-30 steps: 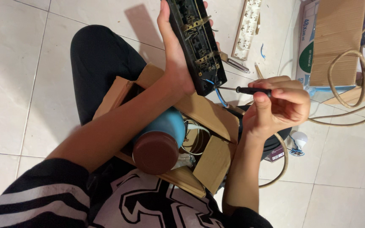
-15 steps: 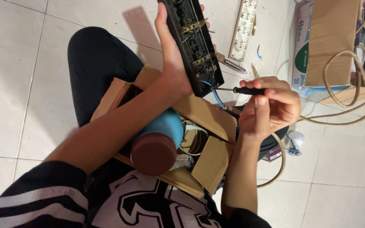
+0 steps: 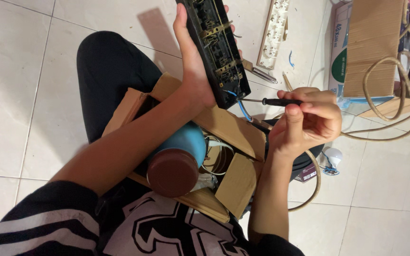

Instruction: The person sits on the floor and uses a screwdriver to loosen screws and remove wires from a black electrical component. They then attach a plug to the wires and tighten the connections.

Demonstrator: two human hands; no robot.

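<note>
The floor (image 3: 34,95) was laid with large, glossy off-white ceramic tiles divided by thin grey grout lines. Even light fell across it, throwing one soft shadow near the top. A flat brown cardboard box (image 3: 373,47) lay at the upper right, with a looped beige cable (image 3: 395,95) over it. A white plastic socket cover plate (image 3: 274,33) rested on the tiles nearby.

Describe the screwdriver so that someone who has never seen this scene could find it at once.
Start at the open cardboard box on the seated person's lap, then look just above its right flap to the right hand. The screwdriver lies level in its fingers, tip at the black power strip's lower end. Its black handle and thin metal shaft set it apart from the blue wire beside it.
</note>
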